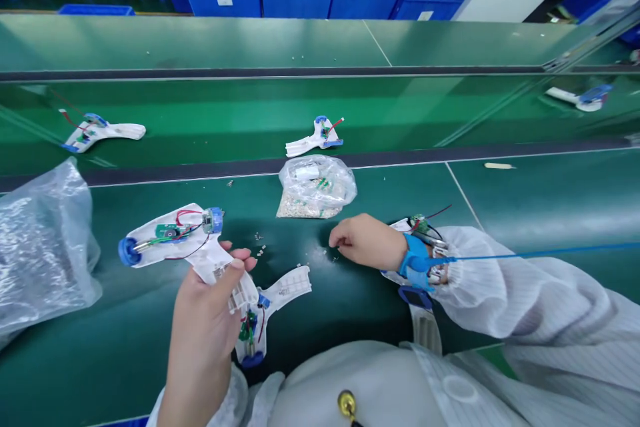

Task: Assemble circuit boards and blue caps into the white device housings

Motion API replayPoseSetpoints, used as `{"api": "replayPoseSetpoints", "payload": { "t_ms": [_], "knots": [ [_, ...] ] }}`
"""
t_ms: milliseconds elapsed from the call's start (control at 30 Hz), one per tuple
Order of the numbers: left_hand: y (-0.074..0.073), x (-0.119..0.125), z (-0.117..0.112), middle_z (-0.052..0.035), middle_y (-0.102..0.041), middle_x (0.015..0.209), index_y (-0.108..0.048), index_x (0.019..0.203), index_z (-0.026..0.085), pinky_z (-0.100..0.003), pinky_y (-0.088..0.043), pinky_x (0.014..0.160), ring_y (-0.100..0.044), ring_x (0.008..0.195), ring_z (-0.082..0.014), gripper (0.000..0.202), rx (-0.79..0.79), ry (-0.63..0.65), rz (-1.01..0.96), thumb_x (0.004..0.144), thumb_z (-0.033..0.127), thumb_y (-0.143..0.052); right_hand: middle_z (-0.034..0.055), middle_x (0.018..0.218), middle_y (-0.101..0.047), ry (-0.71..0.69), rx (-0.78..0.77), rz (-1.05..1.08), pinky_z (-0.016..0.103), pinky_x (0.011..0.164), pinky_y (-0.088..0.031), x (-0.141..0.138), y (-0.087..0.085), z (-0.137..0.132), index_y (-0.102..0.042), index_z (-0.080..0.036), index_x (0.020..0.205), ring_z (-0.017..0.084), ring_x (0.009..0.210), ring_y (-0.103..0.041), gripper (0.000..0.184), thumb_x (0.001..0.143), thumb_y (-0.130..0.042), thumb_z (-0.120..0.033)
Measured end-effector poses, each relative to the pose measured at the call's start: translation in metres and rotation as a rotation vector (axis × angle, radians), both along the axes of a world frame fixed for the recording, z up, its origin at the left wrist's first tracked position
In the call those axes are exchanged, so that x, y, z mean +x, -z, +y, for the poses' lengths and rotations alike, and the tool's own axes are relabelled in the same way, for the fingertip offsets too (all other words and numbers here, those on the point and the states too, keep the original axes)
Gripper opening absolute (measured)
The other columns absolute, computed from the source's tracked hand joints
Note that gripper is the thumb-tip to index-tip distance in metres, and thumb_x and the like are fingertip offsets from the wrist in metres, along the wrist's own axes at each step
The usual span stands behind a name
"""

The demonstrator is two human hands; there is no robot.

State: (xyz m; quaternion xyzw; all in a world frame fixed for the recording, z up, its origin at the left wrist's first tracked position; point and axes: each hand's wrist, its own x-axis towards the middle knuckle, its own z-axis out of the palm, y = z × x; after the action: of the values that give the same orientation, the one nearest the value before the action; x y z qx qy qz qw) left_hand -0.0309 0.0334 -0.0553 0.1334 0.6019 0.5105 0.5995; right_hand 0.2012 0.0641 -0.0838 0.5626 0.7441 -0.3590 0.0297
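Note:
My left hand (215,310) is closed round the handle of a white gun-shaped housing half (173,237), lifted over the bench. Its inside faces up, with a green circuit board, wires and blue end pieces. My right hand (367,240) has its fingers curled together at the bench top, beside a few tiny parts (334,257); what they hold, if anything, is hidden. More tiny pieces (260,250) lie between the hands. Below my left hand rests a second such housing (287,287), partly covered. Another housing (400,225) lies behind my right wrist, mostly hidden.
A clear bag of small pale parts (317,190) sits ahead, and a large plastic bag (45,247) at left. On the green conveyor belt (225,113) lie several more housings (316,138). A blue cord (540,252) runs right from my wrist strap. Blue bins (300,0) stand beyond.

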Motion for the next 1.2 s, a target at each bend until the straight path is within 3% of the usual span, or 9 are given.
{"api": "replayPoseSetpoints", "payload": {
  "t_ms": [133, 333, 500, 800, 1033, 1200],
  "knots": [
    [0.000, 0.002, -0.003, 0.0034, -0.068, 0.068, -0.059, 0.084, 0.021, -0.016, -0.048, 0.049, -0.063, 0.062, -0.0115, 0.035, -0.030, 0.042, 0.009, 0.056, 0.017, -0.079, 0.0081, 0.088, -0.068, -0.109, 0.005, -0.122, 0.027, 0.070, -0.042, 0.005, 0.004, -0.008, -0.071, -0.016, 0.086, 0.021, 0.078, -0.062, 0.029, 0.068, -0.051, -0.007],
    [-0.004, 0.004, -0.008, 0.0026, -0.066, 0.068, -0.058, 0.083, 0.019, -0.016, -0.045, 0.042, -0.060, 0.058, -0.0118, 0.037, -0.057, 0.072, 0.052, 0.054, 0.020, -0.081, 0.0061, 0.093, -0.066, -0.231, -0.004, -0.158, 0.023, 0.064, -0.040, 0.008, 0.000, -0.022, -0.068, -0.018, 0.095, 0.015, 0.073, -0.060, 0.026, 0.073, -0.055, -0.015],
    [-0.004, 0.008, -0.011, 0.0027, -0.066, 0.066, -0.058, 0.085, 0.019, -0.016, -0.046, 0.045, -0.061, 0.059, -0.0119, 0.043, -0.092, 0.078, 0.023, 0.049, 0.021, -0.083, 0.0083, 0.095, -0.064, -0.335, 0.011, -0.175, 0.026, 0.065, -0.041, -0.004, 0.009, -0.034, -0.065, -0.018, 0.098, 0.020, 0.082, -0.062, 0.023, 0.078, -0.055, -0.023],
    [0.005, 0.007, -0.012, 0.0023, -0.068, 0.065, -0.059, 0.086, 0.019, -0.018, -0.048, 0.048, -0.064, 0.059, -0.0137, 0.047, -0.100, 0.090, 0.025, 0.046, 0.022, -0.085, 0.0095, 0.091, -0.064, -0.451, 0.085, -0.177, 0.028, 0.059, -0.043, -0.026, 0.016, -0.040, -0.063, -0.016, 0.094, 0.023, 0.079, -0.064, 0.023, 0.078, -0.059, -0.031],
    [0.014, 0.005, -0.012, 0.0051, -0.070, 0.067, -0.061, 0.088, 0.024, -0.017, -0.049, 0.052, -0.066, 0.063, -0.0128, 0.032, -0.099, 0.090, 0.066, 0.060, 0.016, -0.077, 0.0088, 0.085, -0.066, -0.504, 0.114, -0.153, 0.027, 0.055, -0.042, -0.033, 0.023, -0.043, -0.066, -0.015, 0.086, 0.021, 0.075, -0.064, 0.016, 0.080, -0.050, -0.017],
    [0.018, 0.003, -0.009, 0.0021, -0.070, 0.068, -0.062, 0.086, 0.023, -0.021, -0.051, 0.053, -0.067, 0.061, -0.0162, 0.032, -0.152, 0.108, 0.058, 0.060, 0.012, -0.077, 0.0162, 0.086, -0.065, -0.400, 0.115, -0.110, 0.031, 0.057, -0.044, -0.032, 0.025, -0.045, -0.065, -0.007, 0.086, 0.026, 0.072, -0.064, 0.019, 0.071, -0.054, -0.008]
  ]
}}
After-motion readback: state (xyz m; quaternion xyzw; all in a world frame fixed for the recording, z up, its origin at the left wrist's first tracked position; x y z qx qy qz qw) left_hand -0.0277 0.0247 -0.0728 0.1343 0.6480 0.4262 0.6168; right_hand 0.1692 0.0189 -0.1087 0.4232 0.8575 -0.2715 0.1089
